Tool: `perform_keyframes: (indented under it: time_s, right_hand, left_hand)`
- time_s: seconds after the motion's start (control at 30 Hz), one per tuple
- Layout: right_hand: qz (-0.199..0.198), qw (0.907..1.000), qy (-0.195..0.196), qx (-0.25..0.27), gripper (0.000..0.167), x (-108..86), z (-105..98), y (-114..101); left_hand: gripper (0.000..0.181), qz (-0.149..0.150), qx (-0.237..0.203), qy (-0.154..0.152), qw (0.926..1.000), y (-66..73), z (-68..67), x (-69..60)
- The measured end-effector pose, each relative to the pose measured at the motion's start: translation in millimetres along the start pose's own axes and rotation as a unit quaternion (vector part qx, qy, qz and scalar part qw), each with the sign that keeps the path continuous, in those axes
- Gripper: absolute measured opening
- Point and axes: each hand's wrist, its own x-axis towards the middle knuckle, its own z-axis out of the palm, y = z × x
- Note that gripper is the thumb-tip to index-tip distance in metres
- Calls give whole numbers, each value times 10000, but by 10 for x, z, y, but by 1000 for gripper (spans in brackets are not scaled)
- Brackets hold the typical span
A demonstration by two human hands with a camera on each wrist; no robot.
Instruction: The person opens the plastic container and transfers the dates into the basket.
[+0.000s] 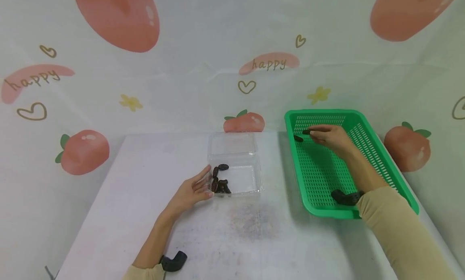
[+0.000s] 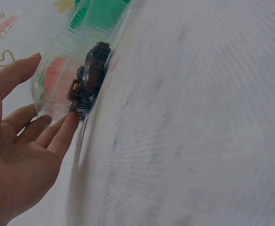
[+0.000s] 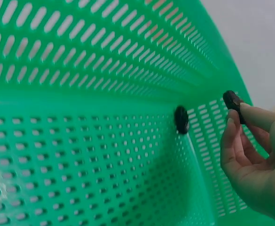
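Over the far left part of the green basket (image 1: 316,175), my right hand (image 1: 332,139) pinches a dark brown date (image 3: 231,100) between thumb and fingertips. Another date (image 3: 181,120) lies in the basket's corner below that hand. At mid-table stands a clear plastic clamshell box (image 1: 245,179), its lid (image 1: 232,143) folded back toward the wall. Several dates (image 1: 219,186) lie along the left side of the box. My left hand (image 1: 190,192) is at the box's left wall, fingers extended and fingertips touching the plastic in the left wrist view.
The white table (image 1: 145,171) meets a wall covering (image 1: 189,70) printed with fruit and hearts. Beside the box on the right, the basket's raised rim (image 1: 296,171) stands up from the table. Each wrist carries a black strap mount (image 1: 174,262).
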Motion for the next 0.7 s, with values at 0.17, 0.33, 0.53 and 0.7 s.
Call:
perform_keyframes:
  time_s: [0.17,0.33,0.53,0.7]
  right_hand:
    - [-20,9977,111,-664,54,40,-100,65]
    - [6,9991,150,-403,54,78,-174,119]
    - [74,9998,183,-56,56,161,-209,164]
    - [258,9990,272,-258,54,252,-213,249]
  left_hand:
    - [87,66,33,-39,10000,2,-21,21]
    - [86,33,154,-59,9999,21,-33,31]
    - [87,4,125,-39,9999,42,-51,32]
    - [87,-71,95,-24,9999,25,-34,-1]
